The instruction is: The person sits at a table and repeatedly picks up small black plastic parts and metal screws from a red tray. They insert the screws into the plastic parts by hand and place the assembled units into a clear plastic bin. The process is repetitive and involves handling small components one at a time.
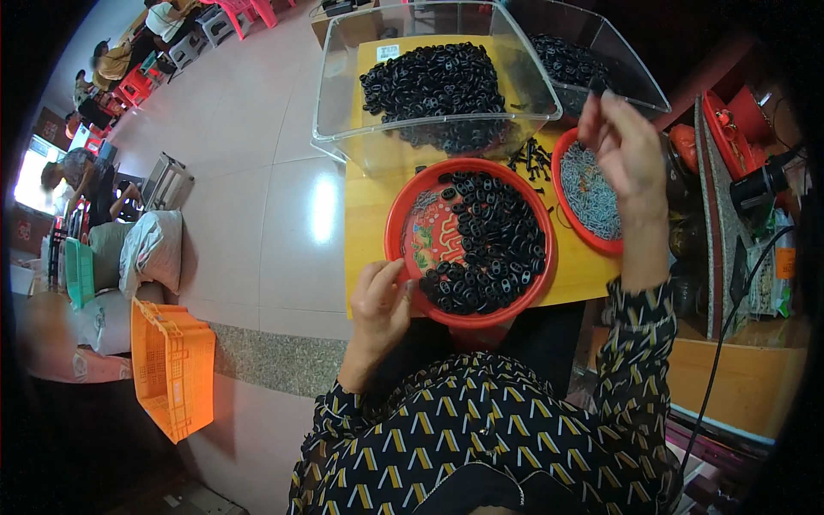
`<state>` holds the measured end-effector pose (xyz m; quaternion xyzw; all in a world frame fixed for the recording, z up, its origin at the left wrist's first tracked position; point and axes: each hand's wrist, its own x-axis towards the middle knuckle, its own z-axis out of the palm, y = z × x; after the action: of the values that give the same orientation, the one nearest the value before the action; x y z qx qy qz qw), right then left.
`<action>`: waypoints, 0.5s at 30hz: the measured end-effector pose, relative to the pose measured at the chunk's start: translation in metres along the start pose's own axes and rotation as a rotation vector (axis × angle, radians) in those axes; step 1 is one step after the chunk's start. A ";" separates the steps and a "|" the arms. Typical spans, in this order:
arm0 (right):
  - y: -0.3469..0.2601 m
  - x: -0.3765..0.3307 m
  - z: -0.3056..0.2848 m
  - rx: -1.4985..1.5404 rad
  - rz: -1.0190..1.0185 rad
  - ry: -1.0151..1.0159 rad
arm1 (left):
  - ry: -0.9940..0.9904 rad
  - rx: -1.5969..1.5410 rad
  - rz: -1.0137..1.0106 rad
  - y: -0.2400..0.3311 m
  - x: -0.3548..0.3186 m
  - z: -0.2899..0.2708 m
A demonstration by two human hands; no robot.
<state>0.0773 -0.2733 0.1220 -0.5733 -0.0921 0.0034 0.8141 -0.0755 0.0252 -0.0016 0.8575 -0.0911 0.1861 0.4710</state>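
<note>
A round red tray (393, 215) in front of me holds many small black oval plastic pieces (493, 232) with two holes each, and a few silvery screws lie at its upper left. My left hand (378, 309) is at the tray's left rim, thumb and fingers pinched together; what lies between them is hidden. My right hand (625, 150) is raised above a smaller red basin (562, 193) of silvery screws (590, 193). Its fingertips are closed on a small black piece (598, 86), seen against the dark bin behind.
A clear plastic bin (330, 129) of black pieces stands on the yellow tabletop (365, 206), with a second clear bin (639, 73) behind right. Black screws (534, 161) lie loose between. An orange crate (193, 369) and white sacks (154, 253) are at left; people sit farther off.
</note>
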 end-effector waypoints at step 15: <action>0.089 -0.098 0.033 -0.497 0.285 0.092 | -0.178 0.529 0.311 -0.015 0.067 0.028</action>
<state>-0.0155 -0.2227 0.0352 -0.7618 0.0284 0.0690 0.6435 -0.0030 0.0115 -0.0001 0.9389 -0.2105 0.1975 0.1876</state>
